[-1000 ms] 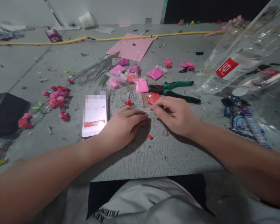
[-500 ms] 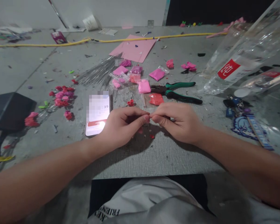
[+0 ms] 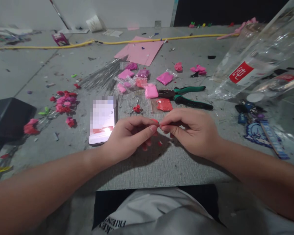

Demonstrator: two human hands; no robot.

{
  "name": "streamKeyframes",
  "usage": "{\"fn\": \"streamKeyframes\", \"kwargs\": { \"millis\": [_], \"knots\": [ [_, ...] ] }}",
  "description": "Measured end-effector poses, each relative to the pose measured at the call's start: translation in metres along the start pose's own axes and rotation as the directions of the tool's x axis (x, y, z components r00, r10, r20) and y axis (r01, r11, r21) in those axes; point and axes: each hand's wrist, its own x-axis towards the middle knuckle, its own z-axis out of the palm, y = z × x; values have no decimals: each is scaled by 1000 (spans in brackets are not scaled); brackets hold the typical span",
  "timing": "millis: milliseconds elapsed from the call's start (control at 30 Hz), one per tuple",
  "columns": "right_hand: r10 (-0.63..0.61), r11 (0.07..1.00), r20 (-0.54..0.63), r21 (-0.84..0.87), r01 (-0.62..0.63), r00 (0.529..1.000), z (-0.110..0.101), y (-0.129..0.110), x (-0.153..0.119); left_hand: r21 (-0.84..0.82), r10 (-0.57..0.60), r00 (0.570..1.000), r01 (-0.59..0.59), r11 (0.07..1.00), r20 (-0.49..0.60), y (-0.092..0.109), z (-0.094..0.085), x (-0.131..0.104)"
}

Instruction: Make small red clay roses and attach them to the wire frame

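Note:
My left hand (image 3: 131, 133) is closed in a pinch, with a bit of red modelling clay (image 3: 154, 121) showing at its fingertips. Facing it, my right hand (image 3: 192, 127) pinches thumb and forefinger together, its tips touching or almost touching the left ones; whatever lies between them is mostly hidden. A tiny red scrap (image 3: 159, 143) lies on the table below the fingers. Just beyond the hands are a small red flower on wire (image 3: 137, 108) and a clear bag of red clay (image 3: 164, 104). A lit phone (image 3: 101, 120) lies beside my left hand.
Green-handled pliers (image 3: 192, 98) lie beyond my right hand, near bags of pink clay (image 3: 165, 77). Thin wires (image 3: 103, 76) and pink card (image 3: 142, 49) are farther back. Clay flowers (image 3: 66, 101) and a black box (image 3: 11, 117) stand left, plastic bottles (image 3: 250, 70) right.
Both hands have shifted slightly, and the fingertips have drawn a little apart. Red clay now shows at the left fingertips. The view has moved slightly; the phone screen looks different.

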Motion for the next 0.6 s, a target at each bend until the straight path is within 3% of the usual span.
{"fn": "streamKeyframes", "kwargs": {
  "millis": [233, 367, 600],
  "knots": [
    [-132, 991, -7, -22, 132, 991, 7, 7, -1, -18, -84, 994, 86, 996, 73, 2, 0, 4],
    [-204, 977, 31, -58, 205, 979, 10, 7, -2, -52, -105, 993, 108, 993, 61, 0, -2, 4],
    [-143, 989, 92, 46, 139, 985, 5, 11, 0, -37, -114, 993, 116, 993, 39, -2, -4, 5]
  ]
}}
